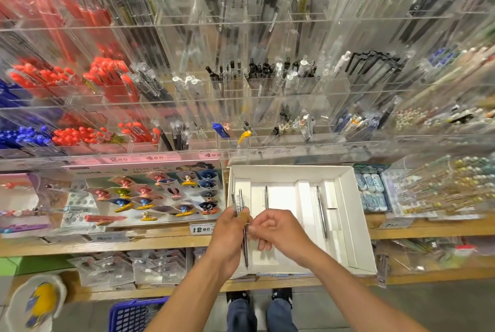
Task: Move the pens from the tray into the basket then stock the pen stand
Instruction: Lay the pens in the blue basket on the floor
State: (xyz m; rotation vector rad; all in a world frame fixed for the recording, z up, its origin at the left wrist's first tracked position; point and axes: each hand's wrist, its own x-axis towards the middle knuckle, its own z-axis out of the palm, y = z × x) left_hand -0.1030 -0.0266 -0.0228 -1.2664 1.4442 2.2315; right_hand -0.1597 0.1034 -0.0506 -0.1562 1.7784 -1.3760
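The job looked to be in its first half: the white tray point(351, 213) on the wooden shelf point(160, 240) was nearly emptied, with only two pens visible in its slots, a short one point(266, 197) near the middle and a long silvery one point(321, 213) towards the right. The left hand point(227, 235) gripped a small bundle of pens point(242, 219) upright over the tray's left edge, its fingers curled round them. The right hand point(278, 232) pinched at the same bundle with curled fingers, seemingly adding or straightening a pen. The blue basket point(134, 315) sat on the floor below and to the left; what it held could not be made out. Stocking the clear acrylic pen stand point(241, 106) above had apparently not begun.
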